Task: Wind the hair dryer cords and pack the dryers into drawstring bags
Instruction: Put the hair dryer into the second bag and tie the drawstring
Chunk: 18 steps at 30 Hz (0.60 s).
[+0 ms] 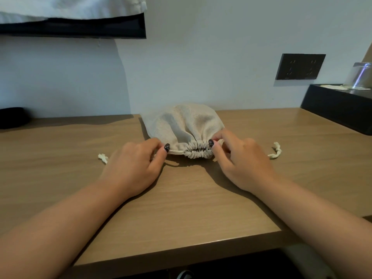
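A beige drawstring bag (181, 123) lies bulging on the wooden table (181, 198), its mouth gathered tight and facing me. Its contents are hidden. My left hand (132, 166) pinches the white drawstring on the left side of the gathered mouth. On the right side of the mouth, my right hand (241, 160) pinches the other drawstring. One knotted cord end (103, 157) sticks out left of my left hand, and another knotted cord end (276, 151) lies right of my right hand. No hair dryer is in view.
A black wall socket plate (300, 66) sits on the wall at the right. A black tray (340, 105) with an upturned glass (360, 75) stands at the far right. A dark object (12, 117) lies at the far left. A dark shelf (80, 27) with white cloth hangs above.
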Motion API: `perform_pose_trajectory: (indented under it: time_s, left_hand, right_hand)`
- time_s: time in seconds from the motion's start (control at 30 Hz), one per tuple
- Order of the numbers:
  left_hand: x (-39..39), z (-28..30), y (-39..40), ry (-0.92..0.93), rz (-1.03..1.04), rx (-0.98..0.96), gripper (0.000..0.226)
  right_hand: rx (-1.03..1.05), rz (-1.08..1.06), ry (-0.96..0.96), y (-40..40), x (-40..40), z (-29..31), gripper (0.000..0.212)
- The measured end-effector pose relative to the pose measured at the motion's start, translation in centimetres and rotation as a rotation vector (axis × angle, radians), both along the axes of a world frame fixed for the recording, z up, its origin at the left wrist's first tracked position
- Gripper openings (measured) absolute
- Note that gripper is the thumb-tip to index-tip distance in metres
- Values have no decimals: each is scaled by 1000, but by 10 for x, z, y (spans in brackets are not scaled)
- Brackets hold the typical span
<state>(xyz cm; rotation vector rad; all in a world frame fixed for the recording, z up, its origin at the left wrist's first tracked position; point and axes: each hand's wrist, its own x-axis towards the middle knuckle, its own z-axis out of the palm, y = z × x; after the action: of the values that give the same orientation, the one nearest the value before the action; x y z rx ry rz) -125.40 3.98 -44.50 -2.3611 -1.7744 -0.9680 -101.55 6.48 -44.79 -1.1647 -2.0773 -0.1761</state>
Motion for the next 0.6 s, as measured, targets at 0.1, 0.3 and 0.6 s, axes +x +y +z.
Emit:
perform_pose_trajectory:
  time_s: [0.1, 0.3, 0.6]
  left_hand:
    - [7, 1, -2, 38, -16, 7, 29]
    - [12, 2, -6, 23, -141, -58, 22]
    - [13, -1, -2, -131, -128, -105, 12]
  right_hand:
    - [103, 43, -94, -11, -11, 2, 19]
    - [174, 38, -229, -11, -16, 1, 40]
    - [143, 126, -397, -6, -24, 3, 55]
